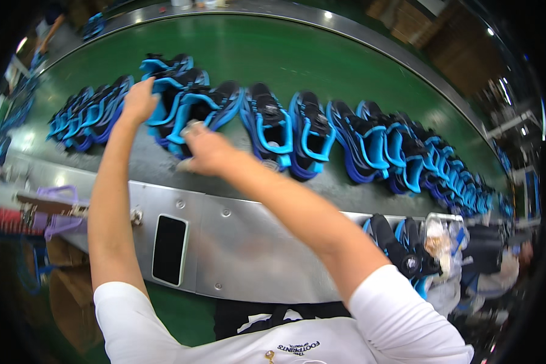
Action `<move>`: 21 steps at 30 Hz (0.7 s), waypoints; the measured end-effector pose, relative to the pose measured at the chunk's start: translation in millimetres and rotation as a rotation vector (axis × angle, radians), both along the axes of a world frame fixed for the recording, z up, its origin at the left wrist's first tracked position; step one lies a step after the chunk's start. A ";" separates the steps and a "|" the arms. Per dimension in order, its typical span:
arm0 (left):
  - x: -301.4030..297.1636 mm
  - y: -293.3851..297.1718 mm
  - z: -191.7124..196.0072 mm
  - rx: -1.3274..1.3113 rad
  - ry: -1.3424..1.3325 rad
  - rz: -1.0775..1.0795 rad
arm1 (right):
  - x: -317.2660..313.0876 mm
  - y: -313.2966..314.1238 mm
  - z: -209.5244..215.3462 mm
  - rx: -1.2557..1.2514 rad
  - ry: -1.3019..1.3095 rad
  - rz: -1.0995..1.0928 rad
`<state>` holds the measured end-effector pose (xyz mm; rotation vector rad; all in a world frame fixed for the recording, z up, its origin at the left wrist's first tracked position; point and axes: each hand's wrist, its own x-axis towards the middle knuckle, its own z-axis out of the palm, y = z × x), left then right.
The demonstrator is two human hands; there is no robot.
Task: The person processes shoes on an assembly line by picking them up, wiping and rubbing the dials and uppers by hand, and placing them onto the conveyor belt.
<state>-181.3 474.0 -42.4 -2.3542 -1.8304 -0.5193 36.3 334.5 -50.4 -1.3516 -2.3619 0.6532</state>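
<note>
Shoes (191, 109) light, soft uppers | your left hand (139, 100) grips heel collar, right hand (206, 151) closed beside toe | hold by stiff sole, near bench (242, 242) edge

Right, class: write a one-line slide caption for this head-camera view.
Both hands, left hand and right hand, reach blue-and-black shoe uppers lined along a green conveyor belt.

A green conveyor belt (273, 54) curves across the room inside a metal rim (321, 21), reflecting bright ceiling lights. A steel table (249, 249) edges it nearside, with stacked brown cartons (406, 21) beyond.
</note>
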 end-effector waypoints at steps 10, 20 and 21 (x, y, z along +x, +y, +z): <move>6.5 -3.6 -12.3 -0.412 -0.048 0.342 | 165.2 -76.7 105.7 -0.332 1.317 -0.353; 37.3 -232.7 68.3 -0.229 -0.665 0.131 | 284.8 -196.7 -39.5 0.181 0.119 -0.627; 61.3 -256.6 94.6 -0.301 -0.704 0.154 | 290.2 -186.8 -41.0 0.208 0.162 -0.597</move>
